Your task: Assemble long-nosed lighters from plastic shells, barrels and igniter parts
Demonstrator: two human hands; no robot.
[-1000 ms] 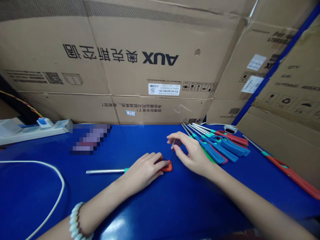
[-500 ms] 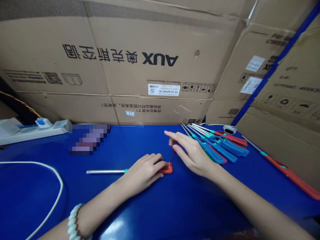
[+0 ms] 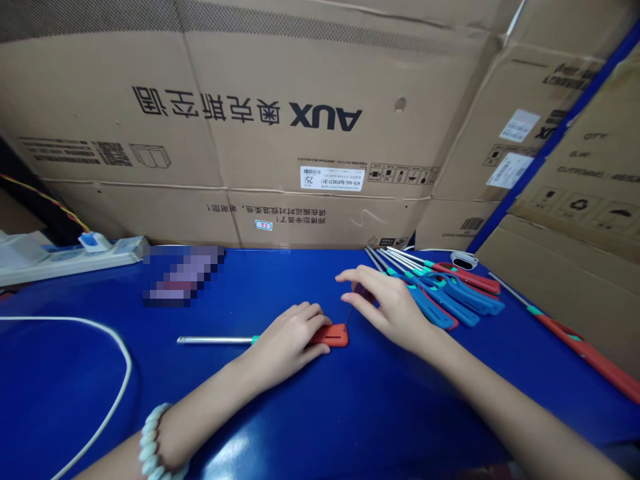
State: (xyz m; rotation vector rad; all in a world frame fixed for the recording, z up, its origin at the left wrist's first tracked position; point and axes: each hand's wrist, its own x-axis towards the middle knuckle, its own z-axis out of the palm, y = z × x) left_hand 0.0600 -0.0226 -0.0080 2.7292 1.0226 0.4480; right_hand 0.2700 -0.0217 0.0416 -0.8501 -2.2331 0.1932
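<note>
A long-nosed lighter with a red handle (image 3: 334, 335) and a silver metal tube lies flat on the blue table (image 3: 310, 413). My left hand (image 3: 287, 340) rests over its handle, fingers curled down on it. My right hand (image 3: 387, 303) hovers just right of the handle's end, fingers pinched on a thin dark stick-like tool whose tip points down at the red end. A row of several similar lighters with blue and red handles (image 3: 445, 293) lies just behind my right hand.
Large cardboard boxes (image 3: 250, 133) wall the back and right. A white power strip (image 3: 70, 257) sits far left, and a white cable (image 3: 107, 333) loops over the table. One more red-handled lighter (image 3: 575, 340) lies far right. A small white device (image 3: 463, 260) sits behind the row.
My right hand stretched its fingers out half a second ago and has pinched back down toward the red handle's end. My left hand stays on the handle.
</note>
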